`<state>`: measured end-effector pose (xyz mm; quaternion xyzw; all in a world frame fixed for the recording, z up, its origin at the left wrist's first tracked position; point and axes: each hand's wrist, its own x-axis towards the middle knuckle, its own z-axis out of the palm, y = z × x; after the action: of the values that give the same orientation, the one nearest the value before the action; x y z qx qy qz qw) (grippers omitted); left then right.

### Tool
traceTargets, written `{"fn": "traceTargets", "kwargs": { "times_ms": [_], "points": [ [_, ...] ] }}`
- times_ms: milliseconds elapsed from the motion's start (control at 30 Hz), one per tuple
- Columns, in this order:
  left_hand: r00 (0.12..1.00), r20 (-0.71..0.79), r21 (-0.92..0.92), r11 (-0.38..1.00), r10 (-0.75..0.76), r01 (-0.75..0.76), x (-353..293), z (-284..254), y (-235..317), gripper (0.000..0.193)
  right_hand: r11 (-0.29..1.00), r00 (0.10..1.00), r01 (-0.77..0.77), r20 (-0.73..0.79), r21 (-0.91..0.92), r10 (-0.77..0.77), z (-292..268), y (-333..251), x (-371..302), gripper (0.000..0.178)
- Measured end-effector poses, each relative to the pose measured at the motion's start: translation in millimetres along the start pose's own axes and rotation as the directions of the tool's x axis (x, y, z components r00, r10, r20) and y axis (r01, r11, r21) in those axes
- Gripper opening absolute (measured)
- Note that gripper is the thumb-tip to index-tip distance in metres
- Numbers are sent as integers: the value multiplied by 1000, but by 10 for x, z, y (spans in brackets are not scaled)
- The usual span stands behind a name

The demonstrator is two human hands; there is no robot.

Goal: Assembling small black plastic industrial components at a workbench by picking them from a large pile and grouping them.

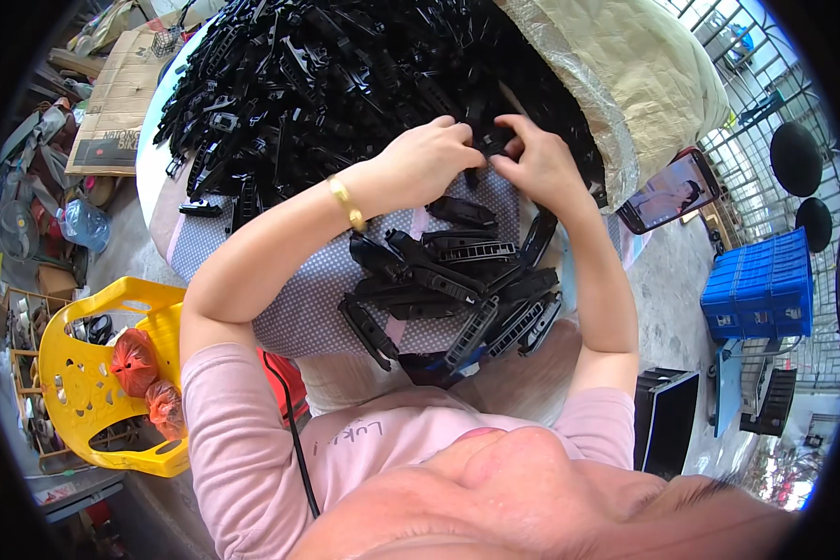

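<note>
My left hand (429, 159) and my right hand (539, 163) meet over a small black plastic part (491, 140), both pinching it between the fingers. A gold bracelet (347, 203) circles my left wrist. Behind the hands rises a big heap of black plastic parts (317, 75) on the table. Nearer to me, several long ribbed black plastic pieces (457, 289) lie in a loose stack on a dotted grey cloth (308, 289).
A large plastic-lined sack (644, 84) stands at the right of the heap. A phone (670, 191) with a lit screen leans beside it. A yellow plastic chair (84, 373) with red bags is at my left, a blue crate (761, 285) on the floor at the right.
</note>
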<state>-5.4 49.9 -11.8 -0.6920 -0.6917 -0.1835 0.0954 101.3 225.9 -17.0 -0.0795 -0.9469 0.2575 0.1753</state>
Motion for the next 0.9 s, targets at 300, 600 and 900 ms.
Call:
{"fn": "traceTargets", "kwargs": {
  "times_ms": [300,600,900],
  "points": [
    [973,-95,-339,926,-211,167,191,-97,45,13,432,990,21,-79,902,118,-200,50,30,37],
    [603,438,-897,-279,-667,343,-106,-183,53,24,561,920,324,-116,762,-373,-27,-297,-144,39],
    [733,359,-920,-83,-578,384,-180,-284,179,38,752,874,483,-301,448,-382,96,-368,-172,32]
  ]
}}
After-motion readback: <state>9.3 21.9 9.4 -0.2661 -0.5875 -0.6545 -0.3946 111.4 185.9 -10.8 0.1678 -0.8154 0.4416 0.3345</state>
